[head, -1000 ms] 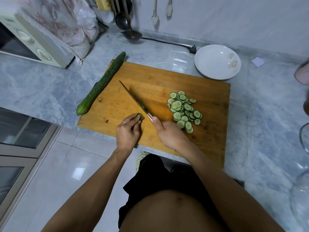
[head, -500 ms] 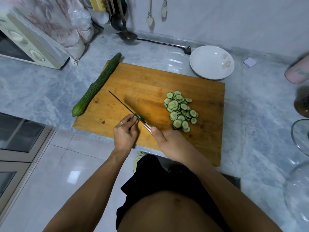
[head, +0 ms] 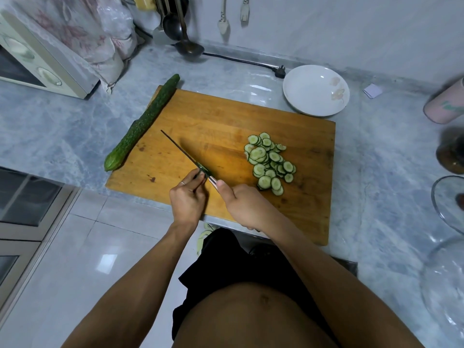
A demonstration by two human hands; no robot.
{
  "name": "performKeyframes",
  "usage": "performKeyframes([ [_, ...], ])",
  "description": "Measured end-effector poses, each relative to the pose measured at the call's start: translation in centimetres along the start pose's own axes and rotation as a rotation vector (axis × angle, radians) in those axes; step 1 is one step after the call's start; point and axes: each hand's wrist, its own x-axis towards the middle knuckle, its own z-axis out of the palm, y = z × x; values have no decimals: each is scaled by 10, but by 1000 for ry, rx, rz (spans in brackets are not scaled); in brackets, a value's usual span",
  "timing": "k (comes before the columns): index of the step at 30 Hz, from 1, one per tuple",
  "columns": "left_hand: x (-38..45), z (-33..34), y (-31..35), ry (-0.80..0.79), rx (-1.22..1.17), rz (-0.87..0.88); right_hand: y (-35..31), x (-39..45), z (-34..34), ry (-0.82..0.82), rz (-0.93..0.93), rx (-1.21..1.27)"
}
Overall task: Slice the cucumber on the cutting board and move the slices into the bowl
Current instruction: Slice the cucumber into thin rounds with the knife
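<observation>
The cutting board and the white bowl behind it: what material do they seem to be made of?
The cutting board looks like wood: warm orange-brown, with grain lines and dark stains, matte finish. The bowl looks like glazed ceramic, perhaps porcelain: smooth glossy white with a faint flower print. Melamine cannot be ruled out.

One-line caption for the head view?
Left hand pinches the cucumber stub under the right hand's knife; slices piled, bowl empty.

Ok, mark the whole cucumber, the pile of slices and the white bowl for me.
whole cucumber (head: 144, 121): head view, middle of its dark green body, along the board's left edge.
pile of slices (head: 270, 162): head view, centre of the heap on the board.
white bowl (head: 305, 90): head view, bare inner surface.
</observation>
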Motion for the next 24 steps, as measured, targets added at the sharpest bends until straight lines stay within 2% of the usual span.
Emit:
performKeyframes([
  [9,3,-6,1,13,-15,21,8,13,6,78,-40,-22],
  [18,16,-18,1,-37,39,-9,39,0,-16,79,86,192],
  [21,20,-27,11,33,0,11,51,-14,-28,143,-6,105],
  [24,22,-36,34,94,-71,171,62,-29,-40,224,-91,-49],
])
